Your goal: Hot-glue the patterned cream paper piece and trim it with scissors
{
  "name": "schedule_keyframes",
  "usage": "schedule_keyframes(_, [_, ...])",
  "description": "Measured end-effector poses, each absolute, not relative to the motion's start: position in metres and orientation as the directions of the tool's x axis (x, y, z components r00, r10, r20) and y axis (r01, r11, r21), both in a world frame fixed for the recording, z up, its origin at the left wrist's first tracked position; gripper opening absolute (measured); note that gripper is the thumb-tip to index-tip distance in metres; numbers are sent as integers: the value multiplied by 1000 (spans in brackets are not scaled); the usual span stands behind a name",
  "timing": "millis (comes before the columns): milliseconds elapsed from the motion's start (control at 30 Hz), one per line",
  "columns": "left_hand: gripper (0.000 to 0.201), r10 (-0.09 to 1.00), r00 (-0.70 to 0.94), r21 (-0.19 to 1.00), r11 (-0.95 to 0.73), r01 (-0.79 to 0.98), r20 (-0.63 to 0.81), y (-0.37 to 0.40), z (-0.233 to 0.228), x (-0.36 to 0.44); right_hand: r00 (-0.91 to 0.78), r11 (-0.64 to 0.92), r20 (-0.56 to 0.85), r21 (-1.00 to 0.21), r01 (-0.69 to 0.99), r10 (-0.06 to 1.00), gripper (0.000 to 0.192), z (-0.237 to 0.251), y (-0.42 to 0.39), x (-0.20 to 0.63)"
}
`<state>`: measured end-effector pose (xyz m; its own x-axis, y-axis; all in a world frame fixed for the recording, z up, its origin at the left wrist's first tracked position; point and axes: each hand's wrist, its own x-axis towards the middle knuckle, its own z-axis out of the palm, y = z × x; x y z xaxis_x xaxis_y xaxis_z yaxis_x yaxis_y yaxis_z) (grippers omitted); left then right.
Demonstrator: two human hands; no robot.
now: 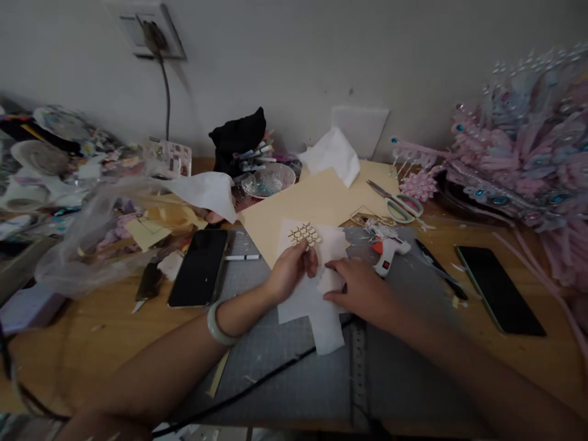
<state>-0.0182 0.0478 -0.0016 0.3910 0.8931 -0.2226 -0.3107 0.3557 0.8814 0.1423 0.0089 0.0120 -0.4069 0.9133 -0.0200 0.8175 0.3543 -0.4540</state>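
Two hands meet over a sheet of white paper (305, 300) at the middle of the frame, on a grey cutting mat (285, 373). The left hand (290, 269) has its fingertips pinched together on a small gold lattice cutout (304, 234), which lies just above and slightly right of those fingers, its long axis running left to right across the top of the paper. The right hand (362, 291) lies flat on the paper just right of centre, fingers together and pointing left, pressing the sheet down rather than gripping it; whether anything is under the fingertips cannot be told. The left hand is plainly the nearer to the cutout, touching it, while the right stays lower and to its right. A tan card (298, 208) spreads beyond the paper toward the upper middle. A glue gun (388, 250) lies just right of the hands, scissors (397, 205) above it, one phone (199, 266) at left of centre and another phone (498, 288) at right.
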Motion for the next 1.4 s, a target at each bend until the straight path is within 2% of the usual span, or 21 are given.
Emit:
schedule_keyframes(133, [41,882,412,859,383,-341,-229,47,2,-17,-350,303,-32,-432,849,936,31,24,9,150])
schedule_keyframes(233, [42,882,423,867,367,-337,-209,47,2,-17,-305,290,1,-313,904,952,27,38,14,165])
schedule_keyframes(300, [43,883,421,886,352,-302,-208,46,1,-18,-280,291,82,-230,929,957,27,43,17,173])
schedule_keyframes(333, [44,883,424,899,338,-279,-201,46,-1,-19,-258,289,156,-230,929,954,26,44,18,175])
schedule_keyframes(367, [45,882,434,918,313,-243,-186,45,-2,-20,-247,303,222,-272,913,943,25,43,18,175])
schedule_keyframes(433, [49,868,485,971,199,-134,-111,41,-5,-23,-217,327,275,-464,823,937,23,38,17,170])
schedule_keyframes(500, [49,808,588,998,-7,60,-30,36,-7,-25,-205,268,175,-701,661,963,22,30,13,161])
schedule_keyframes(533, [49,779,627,988,-101,120,3,34,-6,-25,-209,224,122,-782,582,970,20,26,11,157])
schedule_keyframes(633, [43,723,691,900,-316,299,24,31,3,-27,-190,131,47,-878,460,981,16,17,7,147])
schedule_keyframes(733, [33,789,612,750,-439,494,59,32,19,-32,-154,16,-47,-923,385,987,17,15,4,145])
schedule_keyframes(800, [34,860,509,589,-426,687,28,29,30,-39,-178,-39,-104,-941,335,979,21,14,2,145])
schedule_keyframes(867, [32,924,382,435,-337,835,-17,23,36,-49,-232,-58,-134,-950,308,963,24,11,-1,144])
schedule_keyframes(933, [31,951,299,262,-271,926,-73,15,38,-59,-282,-50,-147,-945,323,948,25,7,-4,143])
schedule_keyframes(1000, [35,957,267,173,-246,954,-110,8,35,-65,-310,-12,-137,-928,372,941,25,4,-5,142])
schedule_keyframes(1033, [37,950,278,171,-253,952,-140,6,32,-68,-320,13,-127,-916,400,939,25,2,-6,141])
schedule_keyframes(1100, [33,936,300,241,-253,937,-184,4,25,-69,-335,60,-102,-896,440,937,24,0,-7,140])
schedule_keyframes(1233, [19,922,345,344,-271,899,-174,5,16,-66,-351,98,-80,-881,462,933,23,-1,-8,140])
schedule_keyframes(1300, [20,924,345,329,-279,902,-166,4,16,-63,-350,94,-87,-878,469,933,23,-1,-8,140])
schedule_keyframes(1400, [25,950,292,199,-267,943,-108,0,20,-63,-347,84,-106,-868,489,932,22,-2,-8,140])
